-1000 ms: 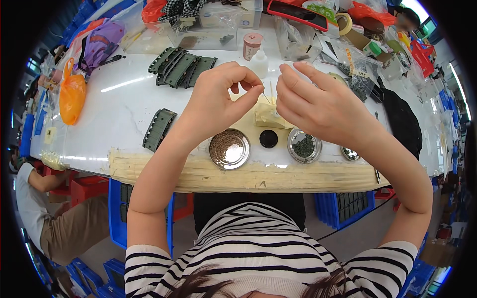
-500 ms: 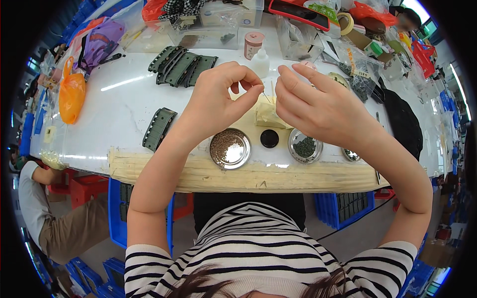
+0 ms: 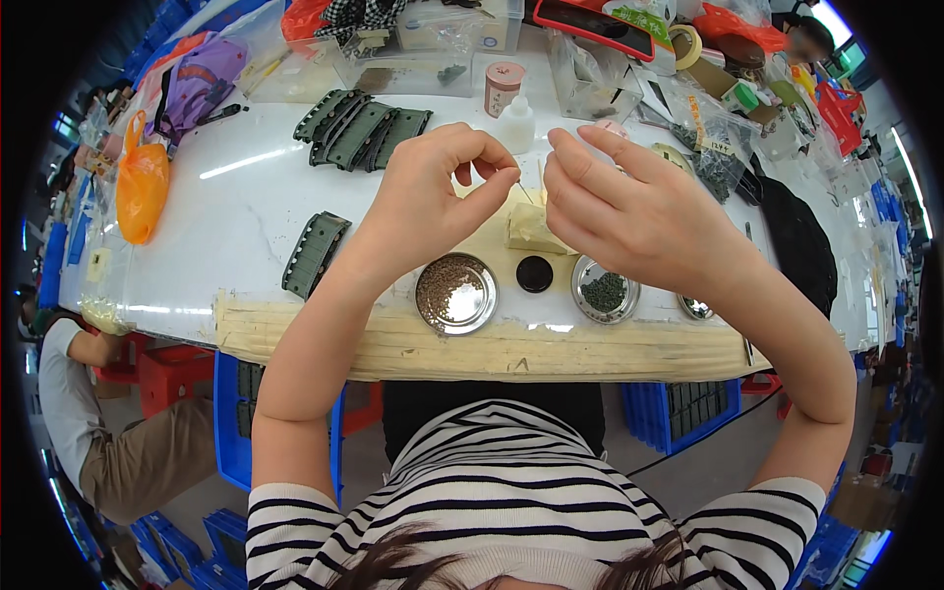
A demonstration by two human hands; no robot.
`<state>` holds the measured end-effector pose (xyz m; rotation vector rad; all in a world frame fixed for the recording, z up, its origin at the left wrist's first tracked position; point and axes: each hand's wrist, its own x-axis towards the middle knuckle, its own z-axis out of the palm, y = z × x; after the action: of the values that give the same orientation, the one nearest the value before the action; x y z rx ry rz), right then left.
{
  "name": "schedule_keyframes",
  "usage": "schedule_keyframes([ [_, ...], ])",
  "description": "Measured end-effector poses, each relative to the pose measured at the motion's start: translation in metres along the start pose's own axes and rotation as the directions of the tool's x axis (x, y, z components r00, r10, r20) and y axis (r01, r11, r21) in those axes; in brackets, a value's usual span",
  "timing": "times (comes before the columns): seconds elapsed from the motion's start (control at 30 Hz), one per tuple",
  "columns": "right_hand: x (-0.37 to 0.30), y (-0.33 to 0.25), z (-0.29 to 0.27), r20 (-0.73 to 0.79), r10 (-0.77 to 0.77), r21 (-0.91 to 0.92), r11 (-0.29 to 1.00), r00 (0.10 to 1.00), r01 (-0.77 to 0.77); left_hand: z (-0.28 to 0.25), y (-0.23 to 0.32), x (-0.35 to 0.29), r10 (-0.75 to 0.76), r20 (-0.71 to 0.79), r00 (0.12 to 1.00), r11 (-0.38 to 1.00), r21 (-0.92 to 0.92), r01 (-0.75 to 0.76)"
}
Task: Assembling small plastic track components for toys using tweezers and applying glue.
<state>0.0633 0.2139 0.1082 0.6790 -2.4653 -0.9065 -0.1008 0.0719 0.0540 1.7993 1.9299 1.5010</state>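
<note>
My left hand is raised over the table, thumb and forefinger pinched on a thin needle-like pin that points down and right. Facing it, my right hand has its fingers curled, with the fingertips and thumb mostly hidden; a thin pale sliver shows beside them. Below and between the hands sits a yellow wrapped block. Nearer to me are a round metal dish of brown grains, a black round cap and a metal dish of dark green bits.
Dark green curved parts lie at the back left, another green part by my left forearm. A white squeeze bottle and pink canister stand behind my hands. A black bag lies right; a seated person is at far left.
Both hands hold almost the same pose, still facing each other, with the pin in the left pinch. The person at far left has shifted slightly.
</note>
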Motion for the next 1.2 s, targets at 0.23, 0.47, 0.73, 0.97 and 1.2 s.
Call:
schedule_keyframes([
  [0.23,0.0006,0.0007,0.0002,-0.011,-0.002,0.017,1.0,1.0,0.003,0.0004,-0.0009,-0.0002,-0.005,0.006,1.0,1.0,-0.008,0.005],
  [0.47,0.0015,0.0,0.0022,-0.04,0.001,0.012,1.0,0.999,0.0,-0.0006,-0.0016,-0.0012,-0.012,0.016,1.0,1.0,-0.008,0.013],
  [0.73,0.001,0.0012,0.0017,-0.038,-0.001,0.045,0.999,0.999,0.003,0.0006,-0.0039,-0.0014,-0.024,0.028,0.999,1.0,-0.007,0.024],
  [0.97,0.0007,0.0012,0.0013,-0.044,-0.001,0.052,0.999,0.999,0.003,0.0022,-0.0041,-0.0013,-0.019,0.004,1.0,1.0,-0.013,0.019],
  [1.2,0.002,0.0019,-0.0004,-0.041,0.004,0.063,0.998,0.999,-0.001,0.0001,-0.0048,-0.0026,-0.03,0.044,0.999,0.999,-0.01,0.03],
])
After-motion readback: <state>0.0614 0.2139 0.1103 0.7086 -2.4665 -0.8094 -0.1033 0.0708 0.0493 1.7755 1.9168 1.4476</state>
